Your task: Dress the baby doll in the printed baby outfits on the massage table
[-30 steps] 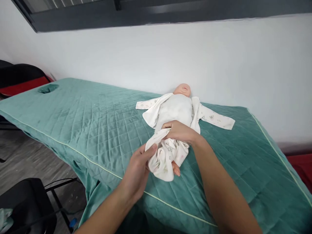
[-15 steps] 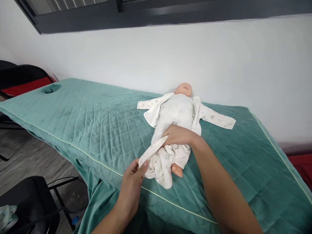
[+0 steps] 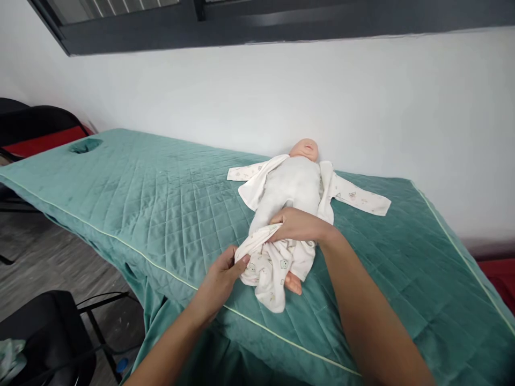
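Observation:
A baby doll [image 3: 295, 179] with a white cloth body lies on its back, its head toward the wall. Its white printed jacket [image 3: 358, 197] is spread open, both sleeves stretched out sideways. My left hand [image 3: 223, 276] pinches the edge of the white printed baby pants [image 3: 273, 279], bunched around the doll's lower legs. At the waistband, my right hand [image 3: 295, 224] grips the same pants, its fingertips partly hidden by cloth. One bare doll foot [image 3: 293, 283] sticks out of a pant leg; the other foot is hidden in the folds.
A green quilted cover [image 3: 169, 198] lies over the long bed, which has a face hole [image 3: 86, 145] at its left end. Behind it stands a white wall [image 3: 181, 96]. Black chairs [image 3: 44, 332] are at the left, one with crumpled cloth [image 3: 11, 359].
My left hand has moved slightly up and right with the pants edge, bringing it closer to the doll's leg. My right hand stays nearly in place at the waistband.

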The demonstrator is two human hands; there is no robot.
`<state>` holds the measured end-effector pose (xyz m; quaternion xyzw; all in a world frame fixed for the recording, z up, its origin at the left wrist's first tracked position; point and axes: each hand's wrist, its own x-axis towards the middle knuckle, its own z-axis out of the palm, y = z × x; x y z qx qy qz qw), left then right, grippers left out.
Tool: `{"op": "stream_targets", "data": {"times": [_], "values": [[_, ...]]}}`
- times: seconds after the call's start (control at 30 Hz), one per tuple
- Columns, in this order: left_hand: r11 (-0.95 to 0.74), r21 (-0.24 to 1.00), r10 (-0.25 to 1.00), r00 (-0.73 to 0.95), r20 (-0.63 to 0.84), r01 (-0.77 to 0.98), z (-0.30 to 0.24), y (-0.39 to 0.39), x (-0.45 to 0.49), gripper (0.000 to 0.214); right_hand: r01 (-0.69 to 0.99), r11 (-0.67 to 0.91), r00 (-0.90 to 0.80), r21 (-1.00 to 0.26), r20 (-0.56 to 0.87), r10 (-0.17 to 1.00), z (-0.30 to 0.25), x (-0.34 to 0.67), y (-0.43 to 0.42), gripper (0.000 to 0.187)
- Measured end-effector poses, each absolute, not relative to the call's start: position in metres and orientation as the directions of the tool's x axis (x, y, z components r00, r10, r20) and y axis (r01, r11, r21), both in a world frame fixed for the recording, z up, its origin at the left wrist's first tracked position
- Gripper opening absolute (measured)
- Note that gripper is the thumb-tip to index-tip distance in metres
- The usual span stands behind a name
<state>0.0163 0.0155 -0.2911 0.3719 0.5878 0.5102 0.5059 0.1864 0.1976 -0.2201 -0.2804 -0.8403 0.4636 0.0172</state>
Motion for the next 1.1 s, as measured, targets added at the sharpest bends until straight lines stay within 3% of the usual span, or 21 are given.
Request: {"op": "stream_targets", "data": {"times": [0.23,0.63,0.9,1.1], "values": [[-0.004,0.999,0.987,-0.163,0.01,0.036,-0.298,0.048,-0.001,0.036,0.394,0.35,-0.864,-0.85,-0.212,0.457,-0.218,0.195,0.202,0.043],[-0.186,0.923,0.931,-0.24,0.276,0.337,-0.293,0.118,-0.019,0.017,0.365,0.291,-0.864,-0.884,-0.205,0.459,-0.213,0.194,0.197,0.042],[-0.407,0.695,0.839,-0.058,0.541,0.592,-0.294,0.179,-0.019,0.012,0.468,0.415,-0.759,-0.781,-0.115,0.641,-0.212,0.192,0.196,0.022],[-0.435,0.483,0.811,0.097,0.577,0.76,-0.294,0.21,-0.022,0.018,0.522,0.35,-0.661,-0.778,-0.11,0.742,-0.215,0.191,0.198,0.017]]}}
